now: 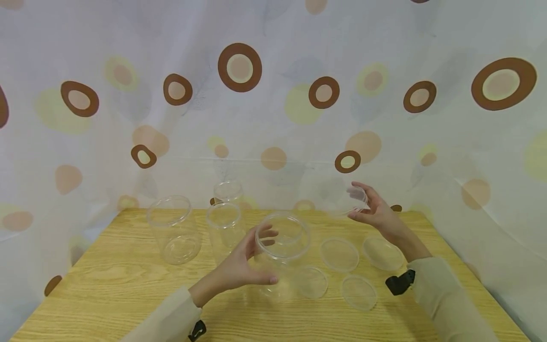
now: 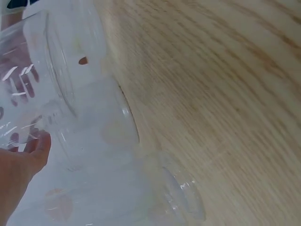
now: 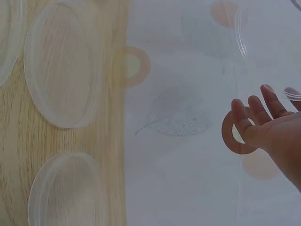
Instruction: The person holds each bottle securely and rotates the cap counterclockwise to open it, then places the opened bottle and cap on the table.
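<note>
My left hand [image 1: 243,266] curls round the near side of a clear plastic jar [image 1: 284,258], its fingers showing through the wall and the thumb in front. The jar's round mouth faces up. In the left wrist view the same hand [image 2: 21,162] is at the clear wall of the jar [image 2: 28,47]. Raised at the back right, my right hand [image 1: 376,211] pinches a clear round lid [image 1: 362,195] between thumb and fingers. Only part of that lid's ridged rim [image 3: 241,37] shows beside the right hand [image 3: 273,127] in the right wrist view.
Three more clear jars stand at the left: a wide jar [image 1: 179,221], a narrower jar [image 1: 224,216] and a jar behind it [image 1: 228,190]. Several flat clear lids [image 1: 339,255] lie on the wooden table [image 1: 107,285] at the right. A patterned curtain [image 1: 273,118] surrounds the table.
</note>
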### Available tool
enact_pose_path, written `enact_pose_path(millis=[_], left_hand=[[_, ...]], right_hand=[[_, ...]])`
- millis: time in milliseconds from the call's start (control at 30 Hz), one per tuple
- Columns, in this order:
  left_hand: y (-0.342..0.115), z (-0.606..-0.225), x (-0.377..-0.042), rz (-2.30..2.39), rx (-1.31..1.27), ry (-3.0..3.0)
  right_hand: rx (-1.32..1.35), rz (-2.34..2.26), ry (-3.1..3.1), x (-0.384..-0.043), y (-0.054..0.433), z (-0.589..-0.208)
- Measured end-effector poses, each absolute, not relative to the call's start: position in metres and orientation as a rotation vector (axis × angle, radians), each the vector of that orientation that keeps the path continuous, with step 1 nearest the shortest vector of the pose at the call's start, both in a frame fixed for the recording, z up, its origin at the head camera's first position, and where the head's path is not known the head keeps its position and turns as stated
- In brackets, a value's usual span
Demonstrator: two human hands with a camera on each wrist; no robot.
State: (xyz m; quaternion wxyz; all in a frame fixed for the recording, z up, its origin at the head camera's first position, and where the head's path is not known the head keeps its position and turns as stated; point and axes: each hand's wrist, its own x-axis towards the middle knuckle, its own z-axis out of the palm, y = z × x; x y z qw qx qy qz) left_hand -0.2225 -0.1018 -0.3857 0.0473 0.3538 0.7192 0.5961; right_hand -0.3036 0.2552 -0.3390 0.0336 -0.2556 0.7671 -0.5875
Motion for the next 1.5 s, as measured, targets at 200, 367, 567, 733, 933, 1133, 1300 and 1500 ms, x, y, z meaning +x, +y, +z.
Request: enact_pose_path(millis=[200,367,567,733,933,1133,1300,1500], left_hand=[[-0.110,-0.394,-0.216,1.836,1.052,2.247],[-0.113,-0.400,-0.213,1.837,1.054,2.286],[-0.114,-0.407,-0.211,1.825,1.049,2.306],[-0.114,-0.411,-0.210,1.817,1.019,2.308],[-0.115,-0.416,-0.211,1.821,0.983,2.317],[-0.114,-0.420,-0.212,1.819,0.937,2.319],[-0.114,-0.420,-0.212,1.792,0.920,2.345],[-0.116,-0.420,-0.215,1.756,0.917,2.354]], right_hand=[[-0.615,-1.630,2.523,-0.314,0.252,-0.347],[-0.580,-1.509,2.639,-0.330,0.251,-0.359],[-0.523,-1.340,2.745,-0.346,0.248,-0.372],[-0.496,-1.146,2.893,-0.352,0.246,-0.381],[-0.445,-0.931,3.009,-0.358,0.247,-0.390],[-0.314,-0.716,3.069,-0.362,0.249,-0.395],[-0.251,-0.631,3.076,-0.365,0.249,-0.395],[-0.228,-0.618,3.020,-0.365,0.251,-0.399]])
